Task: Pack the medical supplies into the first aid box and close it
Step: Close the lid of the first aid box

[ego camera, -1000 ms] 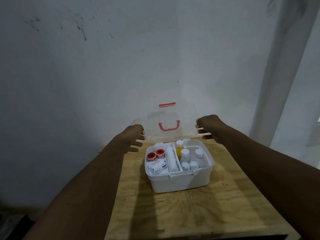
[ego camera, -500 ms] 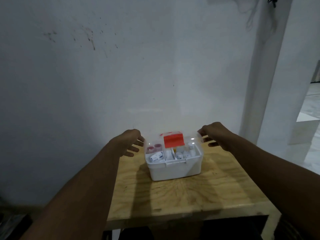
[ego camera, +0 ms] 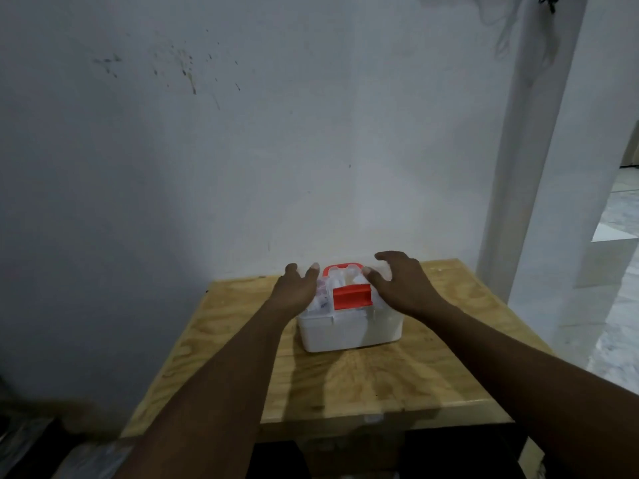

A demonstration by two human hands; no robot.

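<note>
The white first aid box (ego camera: 349, 331) stands on the wooden table (ego camera: 345, 382), its clear lid (ego camera: 345, 283) down over the body. A red latch (ego camera: 352, 297) sits at the lid's front and a red handle (ego camera: 342, 267) lies across its top. Blurred supplies show faintly through the lid. My left hand (ego camera: 295, 288) rests on the lid's left side with fingers spread. My right hand (ego camera: 401, 283) lies on the lid's right side, fingers apart and slightly curled. Neither hand holds anything.
The table stands against a stained white wall (ego camera: 242, 150). A white pillar (ego camera: 539, 150) rises at the right, with tiled floor (ego camera: 612, 305) beyond it. Dark space lies below the table's front edge.
The lid swung down from upright onto the box. Both hands moved from the lid's side edges onto its top. The camera view rose and pulled back.
</note>
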